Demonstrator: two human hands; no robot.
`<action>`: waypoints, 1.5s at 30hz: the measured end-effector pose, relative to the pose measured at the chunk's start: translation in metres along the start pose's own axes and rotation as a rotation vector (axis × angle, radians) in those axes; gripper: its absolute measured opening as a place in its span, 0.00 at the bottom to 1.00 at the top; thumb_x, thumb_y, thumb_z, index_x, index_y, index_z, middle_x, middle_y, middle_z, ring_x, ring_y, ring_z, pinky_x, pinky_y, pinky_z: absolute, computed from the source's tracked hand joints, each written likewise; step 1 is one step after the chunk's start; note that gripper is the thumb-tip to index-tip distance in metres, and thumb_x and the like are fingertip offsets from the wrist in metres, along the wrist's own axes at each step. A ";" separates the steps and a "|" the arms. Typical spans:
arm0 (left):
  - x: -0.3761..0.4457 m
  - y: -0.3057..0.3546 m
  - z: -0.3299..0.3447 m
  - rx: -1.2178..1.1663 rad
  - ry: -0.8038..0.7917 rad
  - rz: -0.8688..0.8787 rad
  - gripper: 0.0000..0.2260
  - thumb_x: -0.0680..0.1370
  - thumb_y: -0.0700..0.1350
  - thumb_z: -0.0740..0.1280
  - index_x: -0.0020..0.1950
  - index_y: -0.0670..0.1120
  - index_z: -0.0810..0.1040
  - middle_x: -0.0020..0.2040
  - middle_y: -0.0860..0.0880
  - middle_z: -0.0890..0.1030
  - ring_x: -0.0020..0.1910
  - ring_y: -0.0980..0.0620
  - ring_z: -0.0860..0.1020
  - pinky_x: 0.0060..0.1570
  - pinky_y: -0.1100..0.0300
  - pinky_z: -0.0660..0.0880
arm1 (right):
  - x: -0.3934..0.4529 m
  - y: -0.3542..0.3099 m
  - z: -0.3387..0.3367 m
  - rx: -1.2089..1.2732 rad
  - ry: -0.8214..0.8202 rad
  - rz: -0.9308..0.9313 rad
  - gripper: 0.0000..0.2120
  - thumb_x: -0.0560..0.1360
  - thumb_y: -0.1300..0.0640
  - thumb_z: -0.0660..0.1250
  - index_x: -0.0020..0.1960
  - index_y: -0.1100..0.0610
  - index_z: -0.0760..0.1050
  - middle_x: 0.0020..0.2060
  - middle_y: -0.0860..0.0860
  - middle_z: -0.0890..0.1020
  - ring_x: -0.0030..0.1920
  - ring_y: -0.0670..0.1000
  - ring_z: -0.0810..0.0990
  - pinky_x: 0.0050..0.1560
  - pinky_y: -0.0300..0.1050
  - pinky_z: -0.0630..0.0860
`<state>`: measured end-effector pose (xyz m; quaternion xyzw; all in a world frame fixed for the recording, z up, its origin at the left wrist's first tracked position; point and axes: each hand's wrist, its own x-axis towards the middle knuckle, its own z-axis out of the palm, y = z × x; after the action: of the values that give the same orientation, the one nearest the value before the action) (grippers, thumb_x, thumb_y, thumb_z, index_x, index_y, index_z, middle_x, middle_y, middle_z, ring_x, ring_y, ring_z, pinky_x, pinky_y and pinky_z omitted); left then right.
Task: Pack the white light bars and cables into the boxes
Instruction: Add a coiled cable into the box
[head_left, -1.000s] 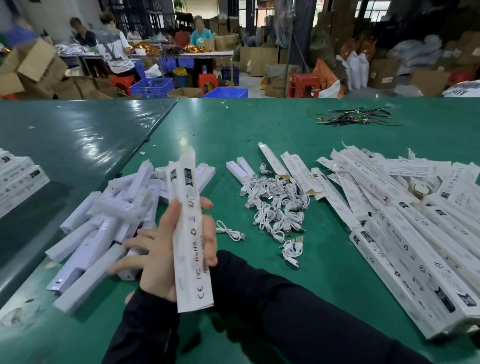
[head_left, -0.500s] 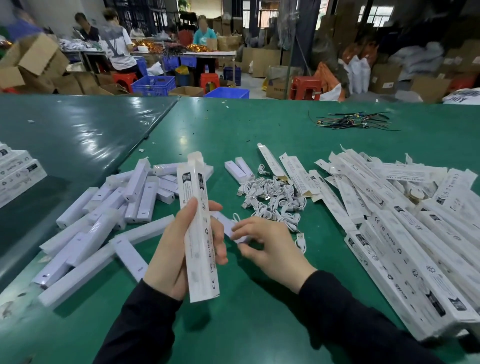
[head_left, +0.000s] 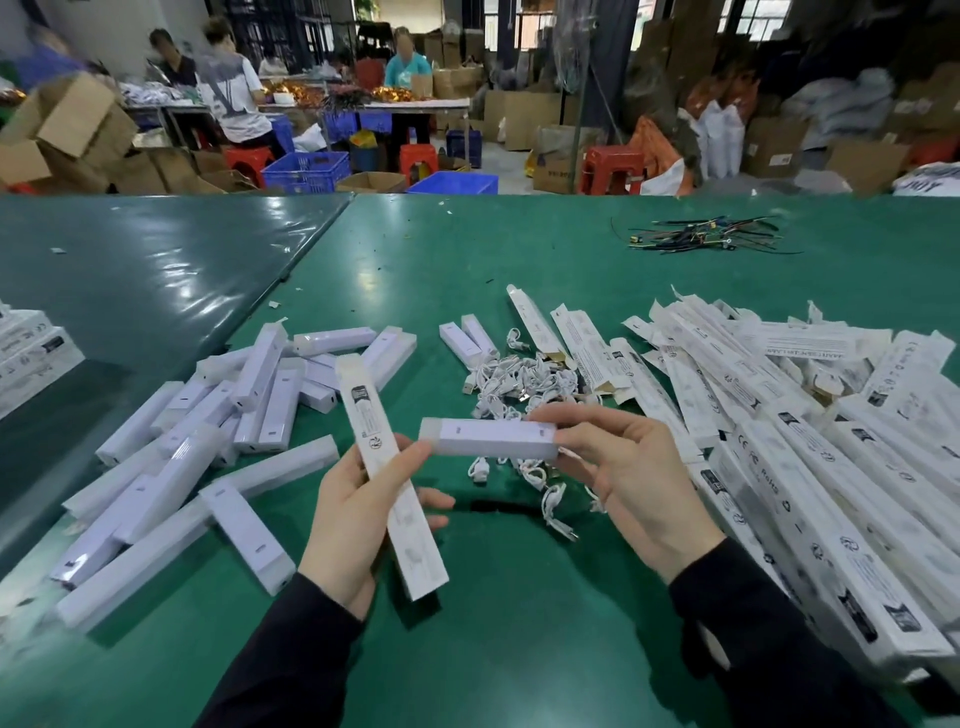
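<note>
- Since half a second ago, the right hand (head_left: 631, 470) has left the table (head_left: 519, 623) and now holds a white light bar (head_left: 488, 439) up in the air, lying across, with its left end close to the box (head_left: 392, 483).
- Its fingers (head_left: 566, 415) and thumb are clamped on the right end of this bar.
- The left hand (head_left: 358, 512) grips the long white box, tilted, with its fingers curled around the middle.
- More light bars (head_left: 208, 447) lie in a heap on the left of the table.
- Small white cables (head_left: 524, 387) lie in a pile behind the hands.
- Many flat boxes (head_left: 779, 441) are stacked on the right.
</note>
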<state>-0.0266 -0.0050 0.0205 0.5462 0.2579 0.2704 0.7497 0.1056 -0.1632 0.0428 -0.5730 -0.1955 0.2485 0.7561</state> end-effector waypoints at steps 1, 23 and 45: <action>0.000 0.001 0.001 -0.022 -0.004 0.010 0.16 0.67 0.46 0.74 0.50 0.43 0.77 0.42 0.47 0.84 0.31 0.47 0.82 0.28 0.57 0.79 | 0.000 0.001 0.001 0.003 -0.020 0.026 0.14 0.73 0.72 0.65 0.41 0.58 0.86 0.48 0.58 0.86 0.50 0.52 0.83 0.44 0.39 0.81; -0.005 -0.005 0.010 0.111 -0.197 -0.224 0.25 0.69 0.60 0.66 0.50 0.39 0.78 0.35 0.42 0.82 0.22 0.46 0.76 0.22 0.59 0.76 | -0.003 0.007 0.003 -0.408 -0.286 0.242 0.12 0.75 0.61 0.70 0.57 0.53 0.81 0.47 0.53 0.84 0.40 0.49 0.79 0.37 0.35 0.75; -0.010 -0.001 0.008 0.300 -0.647 -0.334 0.31 0.71 0.67 0.58 0.50 0.39 0.79 0.31 0.37 0.78 0.17 0.49 0.72 0.18 0.65 0.69 | 0.000 -0.005 -0.002 0.166 0.164 -0.290 0.28 0.76 0.67 0.67 0.71 0.47 0.66 0.55 0.56 0.79 0.54 0.56 0.84 0.55 0.47 0.81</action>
<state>-0.0282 -0.0173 0.0224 0.6572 0.1301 -0.0820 0.7378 0.1081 -0.1659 0.0474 -0.4928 -0.1924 0.1045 0.8422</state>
